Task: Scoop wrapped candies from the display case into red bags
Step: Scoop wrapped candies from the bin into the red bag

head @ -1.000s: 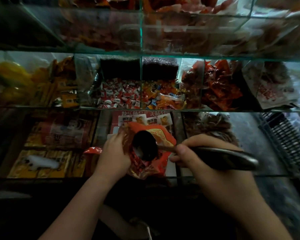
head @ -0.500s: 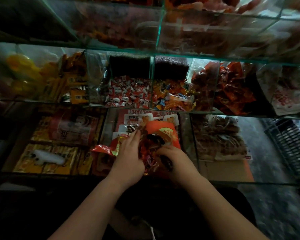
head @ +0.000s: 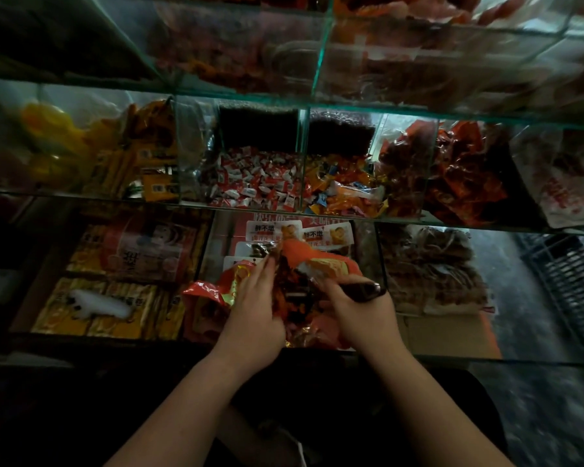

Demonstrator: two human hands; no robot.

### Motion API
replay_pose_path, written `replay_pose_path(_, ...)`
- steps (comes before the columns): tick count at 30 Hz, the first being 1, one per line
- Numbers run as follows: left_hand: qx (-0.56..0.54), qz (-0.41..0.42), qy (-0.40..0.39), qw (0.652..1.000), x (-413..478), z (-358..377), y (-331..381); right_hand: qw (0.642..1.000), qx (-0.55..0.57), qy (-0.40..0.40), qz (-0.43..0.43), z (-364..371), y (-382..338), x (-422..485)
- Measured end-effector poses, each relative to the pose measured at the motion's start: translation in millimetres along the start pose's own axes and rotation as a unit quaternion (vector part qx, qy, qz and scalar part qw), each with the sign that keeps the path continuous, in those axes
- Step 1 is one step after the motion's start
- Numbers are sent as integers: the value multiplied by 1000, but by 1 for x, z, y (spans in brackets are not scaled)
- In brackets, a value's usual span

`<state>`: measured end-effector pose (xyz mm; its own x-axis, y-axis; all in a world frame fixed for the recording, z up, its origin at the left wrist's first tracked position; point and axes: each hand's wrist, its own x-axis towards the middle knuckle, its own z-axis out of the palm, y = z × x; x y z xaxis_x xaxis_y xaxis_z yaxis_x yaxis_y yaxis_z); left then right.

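The red bag [head: 302, 253] is pressed by the left hand [head: 253, 308], fingers straight. The scoop [head: 364, 288] is gripped by the curled right hand [head: 361, 315].

Left grip [head: 250, 315] on red bag [head: 317, 259], right grip [head: 361, 315] holding dark scoop [head: 366, 289], wrapped candies [head: 257, 178] beyond
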<state>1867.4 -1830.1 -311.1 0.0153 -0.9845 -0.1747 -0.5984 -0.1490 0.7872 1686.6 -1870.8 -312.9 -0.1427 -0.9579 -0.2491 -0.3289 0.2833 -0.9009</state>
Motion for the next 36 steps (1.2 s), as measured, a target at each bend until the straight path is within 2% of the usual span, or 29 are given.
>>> replay_pose_path(2, -3, -2, 3, 1000, 1, -1, -1, 1000, -8, -23, -6, -2, 0, -5)
replay_pose_path(6, -5, -1, 6, 1000, 0, -1, 3, 999, 31, 0, 31, -1, 2, -12)
replay_pose_path(11, 1, -16, 12, 1000, 0, -4, -1, 990, 130, 23, 55, -18, 2, -18)
replay_pose_path(14, -1, -12, 8, 1000, 0, -2, 3, 971, 216, 7, 105, -18, -1, -21)
replay_pose_path(17, -1, -16, 6, 1000, -1, -1, 5, 951, 280, 33, 125, -21, 0, -22)
replay_pose_path(21, -2, -40, 6, 999, 0, -4, 4, 944, 291, 54, 143, -33, 5, -22)
replay_pose_path(25, 10, -23, 22, 999, -2, -2, 7, 934, 318, 60, 150, -44, 4, -31)
replay_pose_path(29, 65, 26, 95, 993, -6, 2, 9, 929, 339, 65, 135, -55, -1, -43)
replay_pose_path(32, 80, 118, 168, 975, -9, 8, 14, 930, 338, 69, 124, -63, -7, -49)
replay_pose_path(34, 73, 188, 171, 965, -11, 15, 19, 927, 344, 81, 122, -68, -11, -54)
replay_pose_path(36, 69, 199, 138, 968, -11, 22, 24, 929, 342, 87, 111, -73, -16, -60)
